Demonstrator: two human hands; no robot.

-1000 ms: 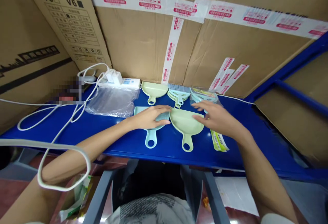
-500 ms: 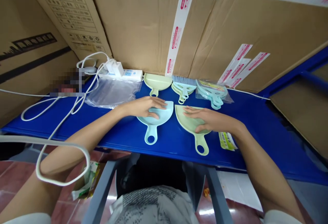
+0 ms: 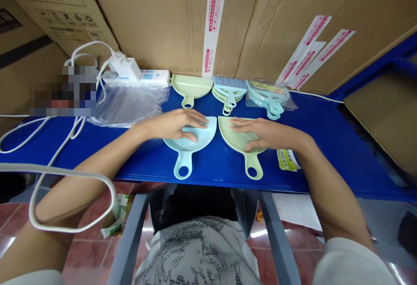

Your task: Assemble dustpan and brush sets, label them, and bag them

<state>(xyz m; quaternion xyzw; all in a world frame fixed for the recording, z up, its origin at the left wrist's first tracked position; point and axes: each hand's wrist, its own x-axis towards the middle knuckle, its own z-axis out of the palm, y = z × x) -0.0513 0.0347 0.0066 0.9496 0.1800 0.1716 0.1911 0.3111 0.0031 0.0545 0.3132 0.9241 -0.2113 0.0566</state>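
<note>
Left hand (image 3: pixel 174 124) open, fingers spread; blue dustpan (image 3: pixel 203 137) beneath. Right hand (image 3: pixel 265 133) likewise over green dustpan (image 3: pixel 233 137). Both pans look light, stiff, probably slippery. Best hold: ring-ended handles, nearer the body than either palm.

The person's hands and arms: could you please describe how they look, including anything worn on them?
The left hand and right hand are ungloved, with no ring or watch visible. Both forearms are uncovered; plain, pale, short sleeves show at the upper arms.
</note>
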